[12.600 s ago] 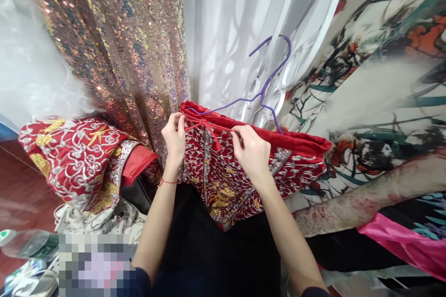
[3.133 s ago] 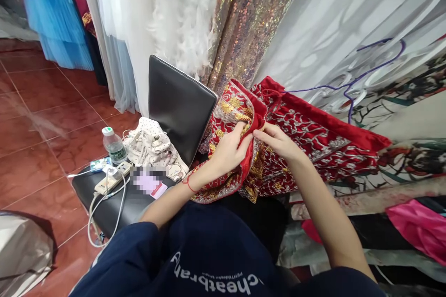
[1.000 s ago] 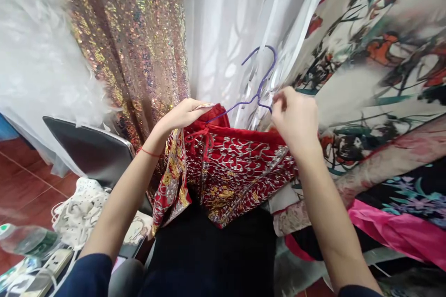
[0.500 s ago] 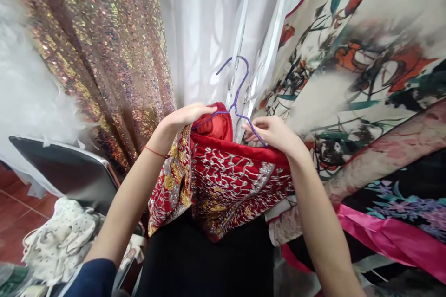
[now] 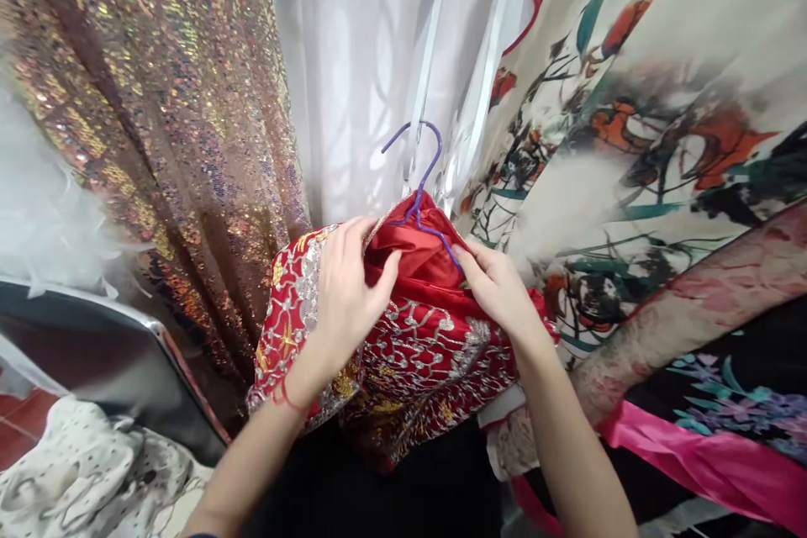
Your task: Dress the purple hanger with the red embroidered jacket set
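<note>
A red garment (image 5: 441,345) with silver and gold embroidery hangs between my hands, its red lining showing at the open neck. Inside that opening sits a purple hanger (image 5: 430,172), its hook standing up in front of white fabric. My left hand (image 5: 350,282) lies over the garment's left shoulder, fingers bent at the neck edge and thumb apart from them. With thumb and fingers closed, my right hand (image 5: 498,286) pinches the right neck edge beside the hanger's arm. The hanger's left end is hidden in the cloth.
Sequined fabric (image 5: 189,101) hangs at left and sheer white fabric (image 5: 340,59) behind the hanger. Floral-printed cloth (image 5: 567,193) fills the right, above a bright pink ribbon (image 5: 699,462). A dark panel (image 5: 94,361) and a dotted white cloth (image 5: 81,471) are at lower left.
My left hand has moved from the hanger's left arm down onto the garment's left shoulder. The red neck edge has risen around the hanger, and my right hand has closed at the right neck edge.
</note>
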Demonstrator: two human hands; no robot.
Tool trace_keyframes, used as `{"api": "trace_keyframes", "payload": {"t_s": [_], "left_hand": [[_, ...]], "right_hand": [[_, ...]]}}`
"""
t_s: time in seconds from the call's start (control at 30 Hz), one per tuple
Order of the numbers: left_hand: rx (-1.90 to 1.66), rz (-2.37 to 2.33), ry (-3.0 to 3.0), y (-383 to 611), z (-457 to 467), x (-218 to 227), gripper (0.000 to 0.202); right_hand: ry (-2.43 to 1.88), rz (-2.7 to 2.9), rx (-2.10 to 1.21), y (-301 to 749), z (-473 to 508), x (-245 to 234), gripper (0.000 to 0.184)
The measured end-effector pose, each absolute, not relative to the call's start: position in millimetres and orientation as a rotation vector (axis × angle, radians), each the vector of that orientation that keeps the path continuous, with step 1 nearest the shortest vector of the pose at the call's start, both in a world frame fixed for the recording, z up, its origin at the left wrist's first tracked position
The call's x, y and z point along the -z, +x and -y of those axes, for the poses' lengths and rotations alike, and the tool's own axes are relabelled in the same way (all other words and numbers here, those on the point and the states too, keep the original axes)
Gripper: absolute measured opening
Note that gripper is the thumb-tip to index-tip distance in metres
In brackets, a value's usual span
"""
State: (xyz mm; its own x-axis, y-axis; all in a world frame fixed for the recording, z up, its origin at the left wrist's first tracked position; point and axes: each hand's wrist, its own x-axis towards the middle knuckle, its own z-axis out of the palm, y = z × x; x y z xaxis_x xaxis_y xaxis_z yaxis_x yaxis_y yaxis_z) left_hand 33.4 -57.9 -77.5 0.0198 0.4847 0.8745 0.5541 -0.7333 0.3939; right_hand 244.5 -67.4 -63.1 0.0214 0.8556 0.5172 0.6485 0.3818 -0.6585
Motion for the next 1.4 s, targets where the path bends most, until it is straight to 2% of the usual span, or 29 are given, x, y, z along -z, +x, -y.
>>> {"api": "trace_keyframes", "payload": {"t_s": [0.1,0.2,0.3,0.47,0.53,0.63,0.77,0.83,0.9,1.07,1.17,1.27,1.4], "left_hand": [[1.918,1.125,-1.977,31,98,134,0.025],[1.956,1.44,-2.096,30,129,190,0.02],[1.822,1.732,-1.961,29,137,234,0.034],[1.539,1.831,-1.615,27,101,286,0.079],[1.523,1.861,-1.531,20,78,300,0.083],[1.621,1.909,-1.455,-2,47,310,0.071],[1.541,2.075,-1.474,-45,21,290,0.045],[1.39,2.153,-1.607,-65,15,265,0.025],[1.338,2.152,-1.669,-79,15,234,0.014],[1.607,1.975,-1.446,-95,20,152,0.021],[1.642,1.908,-1.365,-98,6,109,0.025],[1.54,1.809,-1.604,-99,-16,82,0.023],[1.256,1.941,-2.028,-106,-22,77,0.021]], "right_hand": [[-1.369,1.653,-0.208,237,69,71,0.036],[-1.363,1.63,-0.195,233,67,75,0.035],[-1.374,1.6,-0.184,230,67,76,0.034],[-1.377,1.566,-0.16,228,71,77,0.033],[-1.386,1.571,-0.159,228,72,77,0.032],[-1.399,1.586,-0.163,228,73,77,0.031],[-1.415,1.585,-0.183,228,74,77,0.032],[-1.43,1.578,-0.2,227,74,77,0.032],[-1.447,1.562,-0.208,224,75,76,0.031],[-1.442,1.577,-0.205,223,78,72,0.033],[-1.424,1.671,-0.255,232,76,65,0.037],[-1.38,1.858,-0.446,246,71,55,0.042],[-1.375,2.015,-0.78,264,64,46,0.053]]}}
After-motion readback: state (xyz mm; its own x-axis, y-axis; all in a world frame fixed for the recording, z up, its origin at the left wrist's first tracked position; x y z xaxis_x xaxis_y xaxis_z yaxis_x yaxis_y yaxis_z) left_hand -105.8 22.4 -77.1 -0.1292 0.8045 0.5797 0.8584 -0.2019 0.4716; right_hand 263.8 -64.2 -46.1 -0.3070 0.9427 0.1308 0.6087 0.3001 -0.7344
